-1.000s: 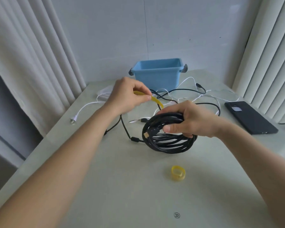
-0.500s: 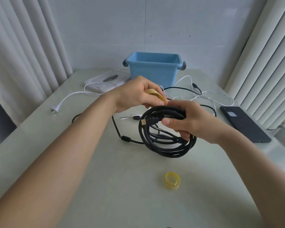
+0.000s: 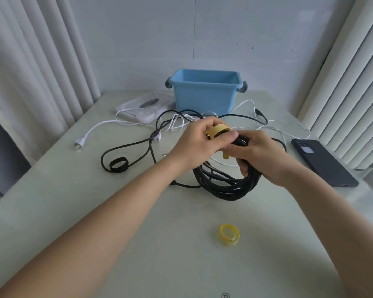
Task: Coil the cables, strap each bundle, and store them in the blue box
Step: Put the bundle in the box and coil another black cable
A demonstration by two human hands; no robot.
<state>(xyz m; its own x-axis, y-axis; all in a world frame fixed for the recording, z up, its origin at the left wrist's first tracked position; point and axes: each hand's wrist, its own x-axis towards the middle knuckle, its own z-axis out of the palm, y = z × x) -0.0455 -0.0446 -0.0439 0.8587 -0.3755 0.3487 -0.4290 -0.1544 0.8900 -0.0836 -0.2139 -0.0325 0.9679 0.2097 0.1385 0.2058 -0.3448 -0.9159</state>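
My right hand (image 3: 260, 153) grips the top of a coiled black cable (image 3: 226, 187), whose loops hang down to the table. My left hand (image 3: 199, 145) pinches a yellow strap (image 3: 216, 130) against the top of that coil; a short yellow end shows below between the hands. A second yellow strap (image 3: 229, 234), rolled into a ring, lies on the table nearer me. A black strap ring (image 3: 118, 164) lies to the left beside a loose black cable (image 3: 138, 145). White cables (image 3: 138, 123) sprawl in front of the blue box (image 3: 205, 94).
A black phone (image 3: 323, 162) lies at the right table edge. A white flat packet (image 3: 142, 108) sits left of the box. Curtains hang on both sides, and a white plug (image 3: 80, 141) lies near the left edge.
My left hand has brought the yellow strap down onto the top of the coil, against my right hand. The view has shifted, and a black strap ring now shows at the left.
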